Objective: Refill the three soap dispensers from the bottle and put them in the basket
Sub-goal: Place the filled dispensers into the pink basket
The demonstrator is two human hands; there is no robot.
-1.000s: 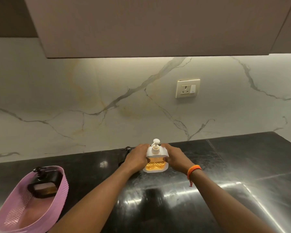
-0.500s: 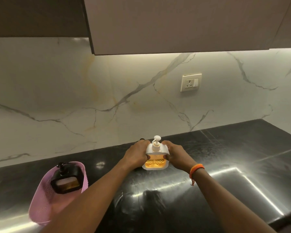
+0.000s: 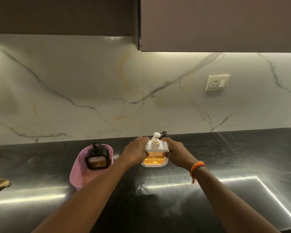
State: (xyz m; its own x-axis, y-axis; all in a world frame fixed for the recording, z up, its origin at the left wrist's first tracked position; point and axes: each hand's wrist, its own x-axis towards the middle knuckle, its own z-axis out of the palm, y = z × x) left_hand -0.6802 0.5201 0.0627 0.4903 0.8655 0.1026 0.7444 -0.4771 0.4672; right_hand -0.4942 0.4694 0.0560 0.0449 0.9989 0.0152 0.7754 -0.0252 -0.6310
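I saw both hands, left [image 3: 135, 153] and right [image 3: 176, 153], gripping the squarish white dispenser [image 3: 155, 156] with its ribbed amber window, near the glossy counter's [image 3: 225, 157] back edge.

A single wide-angle view from the person's head looks forward and slightly down across the dark tabletop [image 3: 225, 207] toward the marble wall [image 3: 91, 89] at the far side. Both forearms reach in from the near edge, so the camera sits close above them. Wall cabinets [image 3: 217, 22] fill the top of the view, and a socket [image 3: 217, 82] shows far right. No second view shares the scene.
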